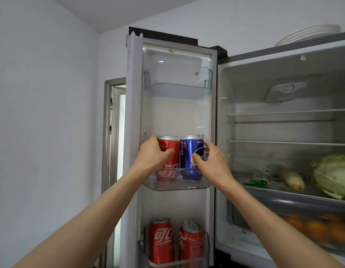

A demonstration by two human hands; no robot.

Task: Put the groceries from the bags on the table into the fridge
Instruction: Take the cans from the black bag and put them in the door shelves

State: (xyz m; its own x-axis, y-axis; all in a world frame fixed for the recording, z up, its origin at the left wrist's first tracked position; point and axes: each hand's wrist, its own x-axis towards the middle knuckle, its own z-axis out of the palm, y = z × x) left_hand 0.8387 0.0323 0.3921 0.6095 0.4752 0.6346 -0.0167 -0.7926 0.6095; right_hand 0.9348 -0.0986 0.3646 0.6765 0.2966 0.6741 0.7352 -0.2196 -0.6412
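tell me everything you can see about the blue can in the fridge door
The blue can is a shiny metal drink can with a silver top and a round red, white and blue logo on its side. It stands upright in the middle door shelf, a clear plastic bin, close beside a red can on its left. The right hand grips it, thumb across the logo, other fingers round its right side. Its base shows through the shelf's clear front.

A red can (pixel 168 159) with white script, a blue can (pixel 190 157), two red cans (pixel 161 241) below, a pale green cabbage (pixel 333 175), orange fruit (pixel 312 227).
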